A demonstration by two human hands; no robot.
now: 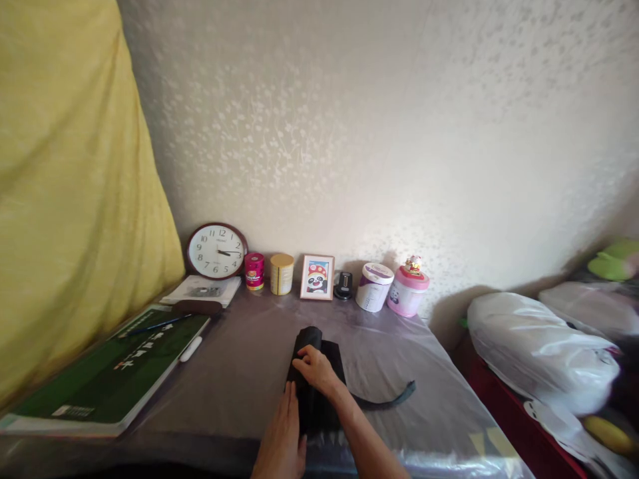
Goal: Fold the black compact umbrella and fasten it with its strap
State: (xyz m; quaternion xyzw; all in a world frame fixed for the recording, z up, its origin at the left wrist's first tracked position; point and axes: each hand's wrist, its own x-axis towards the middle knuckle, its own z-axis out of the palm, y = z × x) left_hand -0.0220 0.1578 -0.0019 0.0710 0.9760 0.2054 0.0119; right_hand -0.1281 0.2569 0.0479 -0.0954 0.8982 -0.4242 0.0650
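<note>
A black rolled-up piece of fabric (312, 336) lies near the front middle of the table, with a flatter black part spread along its right side. From that side a dark strap (394, 399) trails out to the right, its tip curling up. My left hand (283, 432) rests along the roll's left edge, fingers stretched out and close together. Over the top of the roll, my right hand (317, 369) has its fingers bent and pressed into the fabric. What lies inside the roll is hidden.
Left are a green book (110, 372), a pen (157, 324), a white marker (190, 349) and a dark case (197, 307). Along the wall stand a clock (217, 251), tins (282, 274), a picture frame (317, 277) and tubs (374, 287). Plastic bags (539, 352) sit right.
</note>
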